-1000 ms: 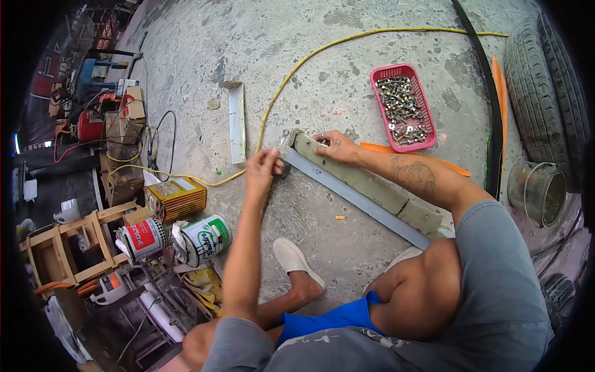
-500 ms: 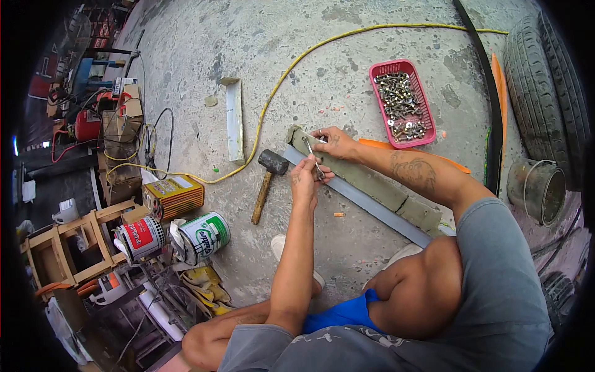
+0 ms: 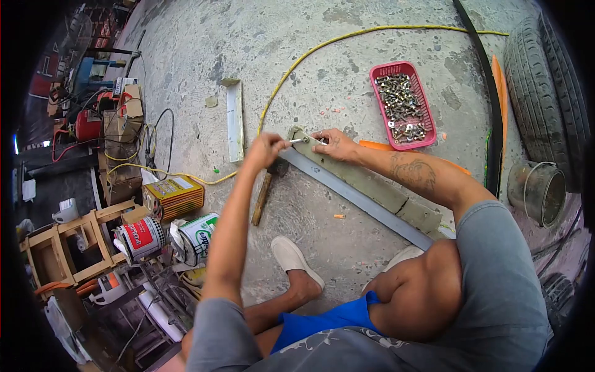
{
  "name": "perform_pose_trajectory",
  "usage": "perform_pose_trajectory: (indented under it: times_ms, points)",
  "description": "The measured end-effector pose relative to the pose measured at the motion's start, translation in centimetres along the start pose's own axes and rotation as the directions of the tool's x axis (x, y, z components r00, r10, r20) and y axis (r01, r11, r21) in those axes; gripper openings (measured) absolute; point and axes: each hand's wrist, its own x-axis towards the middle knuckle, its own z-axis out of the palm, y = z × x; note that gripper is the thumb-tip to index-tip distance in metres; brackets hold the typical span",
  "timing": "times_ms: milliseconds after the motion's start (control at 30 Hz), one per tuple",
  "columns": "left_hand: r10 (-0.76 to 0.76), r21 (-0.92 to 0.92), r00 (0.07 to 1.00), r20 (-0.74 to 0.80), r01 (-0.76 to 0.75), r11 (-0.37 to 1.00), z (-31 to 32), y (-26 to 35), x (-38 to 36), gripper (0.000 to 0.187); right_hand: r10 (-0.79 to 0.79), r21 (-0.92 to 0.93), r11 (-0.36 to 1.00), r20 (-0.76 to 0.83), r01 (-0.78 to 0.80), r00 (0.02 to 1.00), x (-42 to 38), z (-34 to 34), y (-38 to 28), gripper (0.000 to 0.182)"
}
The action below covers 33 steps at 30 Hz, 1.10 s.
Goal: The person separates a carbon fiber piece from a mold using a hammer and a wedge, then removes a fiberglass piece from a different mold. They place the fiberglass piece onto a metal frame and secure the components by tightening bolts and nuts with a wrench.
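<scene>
A long grey metal bar with a greenish, dirty strip (image 3: 372,186) lies diagonally on the floor. My left hand (image 3: 266,150) is closed round one end of a wrench (image 3: 297,141); the wrench's other end meets a bolt near the strip's upper left end. Close by, my right hand (image 3: 336,146) rests at the strip's upper edge, fingers curled on a small metal piece that I cannot make out clearly. Below my left hand shows the wooden handle of a hammer (image 3: 261,199), its head mostly hidden.
A pink basket (image 3: 432,124) of bolts stands beyond my right forearm. A short metal piece (image 3: 235,121) and a yellow hose (image 3: 322,43) lie on the floor. Cans and a wooden frame are at left; tyres (image 3: 536,93) and a bucket (image 3: 537,192) at right.
My left hand has swung left and up with the wrench, from beside the strip to over the hammer head. My right hand has barely moved.
</scene>
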Motion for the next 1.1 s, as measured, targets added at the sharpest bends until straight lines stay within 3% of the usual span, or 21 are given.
perform_pose_trajectory:
  times_ms: [33,67,133,167,233,333,367,433,500,533,600,667,767,867,900,933,967,1000,1067,1100]
  points:
    - [0.058,-0.014,0.996,0.064,-0.057,0.998,-1.6,0.2,2.0,0.033,0.0,-0.005,1.0,-0.004,0.0,1.0,0.2,-0.1,0.1,0.041]
    - [0.096,0.211,0.98,0.177,-0.133,0.968,-3.6,2.3,4.1,0.032,0.018,0.032,0.999,0.009,-0.018,1.0,0.4,0.0,0.4,0.042]
    - [0.108,0.591,0.931,0.35,-0.309,0.745,-4.9,7.8,6.9,0.026,0.039,0.063,0.997,0.024,-0.041,0.999,0.6,0.2,1.3,0.043]
    - [0.196,0.667,0.878,0.436,-0.462,0.585,-4.6,10.0,7.9,0.019,0.054,0.084,0.995,0.015,-0.055,0.998,0.8,0.2,1.7,0.044]
    - [0.475,0.631,0.703,0.529,-0.7,0.334,-2.1,12.5,8.8,0.012,0.066,0.104,0.992,0.012,-0.067,0.998,0.8,0.4,1.2,0.045]
    - [0.47,0.606,0.647,0.601,-0.752,0.26,-3.0,13.2,8.5,0.009,0.102,-0.036,0.994,-0.034,-0.104,0.994,0.4,0.0,0.8,0.048]
    - [0.44,0.619,0.687,0.579,-0.721,0.311,-4.5,12.2,8.4,0.012,0.093,0.027,0.995,0.009,-0.093,0.996,0.6,-0.1,1.0,0.047]
    - [0.255,0.571,0.868,0.426,-0.476,0.669,-7.8,10.5,6.3,0.016,0.075,0.099,0.992,0.053,-0.08,0.996,0.9,-0.1,1.2,0.047]
    - [0.276,0.236,0.942,0.189,-0.316,0.919,-8.4,4.1,5.2,0.027,0.096,0.14,0.984,0.113,-0.112,0.989,0.8,-0.5,0.6,0.044]
    - [0.213,0.174,0.972,0.099,-0.227,0.958,-8.2,2.6,3.6,0.029,0.092,0.138,0.985,0.114,-0.108,0.989,0.8,-0.7,0.5,0.044]
    - [-0.002,0.03,1.0,0.003,0.002,1.0,-6.1,0.4,-1.2,0.033,0.117,0.255,0.955,0.15,-0.152,0.982,0.9,-0.9,0.4,0.038]
    - [-0.048,-0.223,0.998,0.044,0.057,0.973,-2.0,-0.8,-6.3,0.027,0.148,0.22,0.958,0.163,-0.183,0.975,0.8,-1.0,0.0,0.037]
    - [-0.182,-0.292,0.98,0.079,0.198,0.936,4.4,-1.3,-12.2,0.023,0.209,0.194,0.947,0.231,-0.255,0.95,1.4,-2.6,0.1,0.037]
    - [-0.238,-0.388,0.97,0.043,0.236,0.891,8.6,-1.0,-14.2,0.024,0.262,0.181,0.93,0.282,-0.319,0.923,1.9,-3.6,-0.9,0.046]
    - [-0.242,-0.396,0.969,0.04,0.238,0.887,9.2,-0.9,-14.2,0.024,0.286,0.183,0.935,0.12,-0.304,0.951,1.9,-3.8,-1.8,0.046]
    - [-0.138,-0.309,0.99,0.031,0.14,0.941,9.4,-0.9,-14.0,0.024,0.297,0.181,0.941,-0.044,-0.285,0.954,2.3,-4.1,-2.3,0.045]
    - [-0.034,-0.214,0.999,0.034,0.04,0.976,9.4,-1.0,-13.9,0.023,0.276,0.135,0.955,-0.075,-0.265,0.958,2.8,-4.4,-2.8,0.043]
    - [-0.038,-0.214,0.999,0.036,0.045,0.976,8.7,-1.1,-13.9,0.023,0.256,0.094,0.965,-0.107,-0.246,0.961,3.3,-4.6,-2.9,0.042]
    - [0.105,-0.087,0.976,0.193,-0.09,0.992,6.3,-0.3,-13.5,0.023,0.263,0.138,0.96,-0.165,-0.242,0.951,3.0,-4.7,-3.7,0.042]
    - [0.055,-0.092,0.948,0.313,-0.027,0.995,4.4,0.5,-13.4,0.021,0.27,0.11,0.961,-0.182,-0.253,0.945,2.7,-4.7,-4.2,0.043]
